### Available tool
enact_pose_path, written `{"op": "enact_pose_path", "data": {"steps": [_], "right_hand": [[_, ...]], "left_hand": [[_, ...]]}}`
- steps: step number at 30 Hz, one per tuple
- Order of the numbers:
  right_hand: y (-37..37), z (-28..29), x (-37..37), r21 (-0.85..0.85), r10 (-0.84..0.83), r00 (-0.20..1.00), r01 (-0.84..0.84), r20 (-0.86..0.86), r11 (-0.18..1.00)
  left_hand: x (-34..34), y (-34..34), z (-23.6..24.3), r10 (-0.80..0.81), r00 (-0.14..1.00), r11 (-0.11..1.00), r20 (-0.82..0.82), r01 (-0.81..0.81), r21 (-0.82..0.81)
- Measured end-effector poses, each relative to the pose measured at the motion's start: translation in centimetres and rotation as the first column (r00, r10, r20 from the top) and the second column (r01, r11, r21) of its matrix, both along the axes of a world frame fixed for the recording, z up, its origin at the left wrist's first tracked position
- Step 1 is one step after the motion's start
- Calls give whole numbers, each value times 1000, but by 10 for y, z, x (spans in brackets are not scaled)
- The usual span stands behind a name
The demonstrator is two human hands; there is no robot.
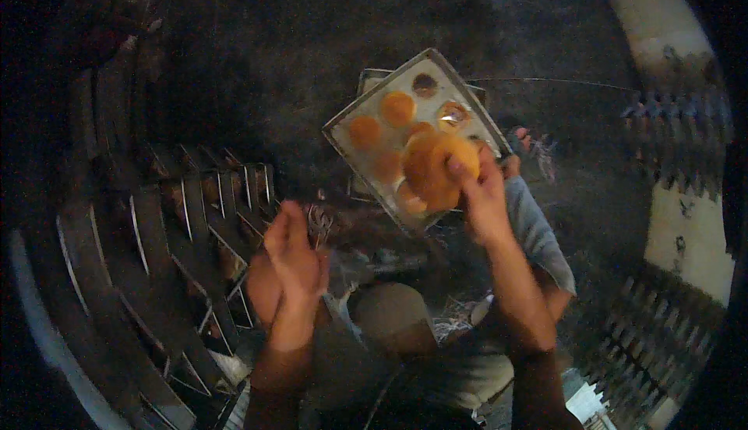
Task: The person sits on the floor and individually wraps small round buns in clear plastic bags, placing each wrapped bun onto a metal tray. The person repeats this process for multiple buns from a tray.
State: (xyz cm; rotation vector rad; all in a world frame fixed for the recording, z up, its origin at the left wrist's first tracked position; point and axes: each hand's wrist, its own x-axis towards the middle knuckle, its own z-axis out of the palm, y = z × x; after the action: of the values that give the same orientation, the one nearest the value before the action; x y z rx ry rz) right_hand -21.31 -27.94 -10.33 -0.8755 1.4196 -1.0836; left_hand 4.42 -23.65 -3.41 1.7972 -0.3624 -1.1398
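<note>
My right hand (485,196) is closed round the edge of a round golden-orange bun (450,161), raised over a light baking tray (354,167). It may hold more than one, as the rounds overlap in the blur. Several similar round pieces lie on the tray, among them an orange one (398,107) and another (364,132); a dark round spot (425,85) and a shiny round spot (453,116) are near its far corner. My left hand (292,255), to the left of the tray, has its fingers stretched out. Beside its palm is a rounded brown shape (265,286) I cannot identify.
Another tray (375,76) shows beneath the first, turned at an angle. Metal-edged slats of a rack (195,220) rise on my left. Grey cloth (538,223) lies beside my right forearm. Pale panels (662,25) stand at the far right. The dark floor (273,56) stretches beyond.
</note>
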Motion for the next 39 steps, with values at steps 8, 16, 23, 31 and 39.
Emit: {"op": "enact_pose_path", "data": {"steps": [8,16,23,31,39], "right_hand": [[209,152,-27,34,-7,968,-2,253,999],[344,196,-16,-344,1,978,-75,-210,936],[372,254,28,-602,-273,606,-443,-748,664],[358,220,46,-665,-352,665,-296,-659,686],[342,190,54,-593,-184,716,-374,-673,713]], "left_hand": [[-21,88,42,-536,730,629,424,680,-376],[-66,187,97,-745,639,597,-190,512,-618],[-99,241,190,-808,301,549,-506,73,-833],[-101,259,139,-905,358,349,-230,313,-883],[-90,243,130,-755,223,655,-617,202,-728]]}}
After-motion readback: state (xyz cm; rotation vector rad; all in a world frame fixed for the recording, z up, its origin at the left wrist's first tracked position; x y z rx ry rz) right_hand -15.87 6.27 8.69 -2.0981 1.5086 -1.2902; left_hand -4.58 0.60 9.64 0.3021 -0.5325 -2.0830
